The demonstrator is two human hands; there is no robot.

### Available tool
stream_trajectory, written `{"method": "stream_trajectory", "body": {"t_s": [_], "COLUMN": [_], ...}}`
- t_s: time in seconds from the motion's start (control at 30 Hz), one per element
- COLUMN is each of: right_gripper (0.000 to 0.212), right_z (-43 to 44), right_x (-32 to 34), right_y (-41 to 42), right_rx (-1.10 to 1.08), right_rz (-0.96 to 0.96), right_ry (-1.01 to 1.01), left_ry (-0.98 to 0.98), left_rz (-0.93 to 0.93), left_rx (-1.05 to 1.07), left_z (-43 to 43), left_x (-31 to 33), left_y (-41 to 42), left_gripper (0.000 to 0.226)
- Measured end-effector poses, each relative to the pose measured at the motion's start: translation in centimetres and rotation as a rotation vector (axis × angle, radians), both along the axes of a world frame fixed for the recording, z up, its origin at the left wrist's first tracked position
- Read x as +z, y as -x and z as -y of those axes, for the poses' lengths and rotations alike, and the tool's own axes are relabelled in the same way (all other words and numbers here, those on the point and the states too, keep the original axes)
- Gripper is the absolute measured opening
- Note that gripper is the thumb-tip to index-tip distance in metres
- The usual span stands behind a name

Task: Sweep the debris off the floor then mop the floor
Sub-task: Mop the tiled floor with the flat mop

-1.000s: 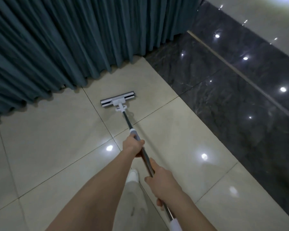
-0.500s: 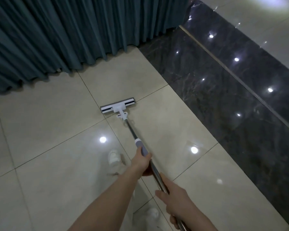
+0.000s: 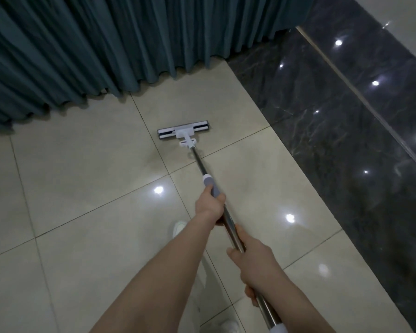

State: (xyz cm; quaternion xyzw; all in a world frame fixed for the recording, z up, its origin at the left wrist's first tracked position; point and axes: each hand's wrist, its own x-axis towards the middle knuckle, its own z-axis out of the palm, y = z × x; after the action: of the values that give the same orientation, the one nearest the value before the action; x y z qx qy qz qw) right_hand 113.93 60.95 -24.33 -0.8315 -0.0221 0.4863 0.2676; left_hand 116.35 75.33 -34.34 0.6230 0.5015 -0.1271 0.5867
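A flat mop head (image 3: 183,132), white with dark strips, lies on the beige floor tiles (image 3: 82,176) in front of me, a little short of the curtain. Its metal pole (image 3: 199,164) runs back toward me. My left hand (image 3: 209,206) grips the pole at the grey sleeve, further down toward the head. My right hand (image 3: 255,263) grips the pole nearer my body, just above its white end. No debris shows on the tiles.
A teal pleated curtain (image 3: 106,44) hangs along the far side down to the floor. A band of dark glossy marble (image 3: 346,152) runs along the right. My white shoes (image 3: 178,228) stand on the tiles under my arms.
The mop head was drawn back from the curtain across the tiles while I stepped backward. Both hands keep the same grip on the pole.
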Motion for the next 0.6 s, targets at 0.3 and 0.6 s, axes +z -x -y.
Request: {"method": "stream_trajectory", "body": {"t_s": [0.3,0.6], "right_gripper": [0.067,0.086], "right_z": [-18.5,-30.9], "right_x": [-3.5,-6.4], "right_y": [-12.6,-16.4], "right_rx": [0.010,0.047], "right_rz": [0.023,-0.055], "right_ry": [-0.049,0.004], "left_ry": [0.025,0.078], "left_rz": [0.009,0.002], "left_rx": [0.045,0.031], "left_z": [-18.6,-30.3], "left_x": [-2.5,-4.1], "left_y": [-13.0,-16.9], "left_gripper": [0.054,0.052]}}
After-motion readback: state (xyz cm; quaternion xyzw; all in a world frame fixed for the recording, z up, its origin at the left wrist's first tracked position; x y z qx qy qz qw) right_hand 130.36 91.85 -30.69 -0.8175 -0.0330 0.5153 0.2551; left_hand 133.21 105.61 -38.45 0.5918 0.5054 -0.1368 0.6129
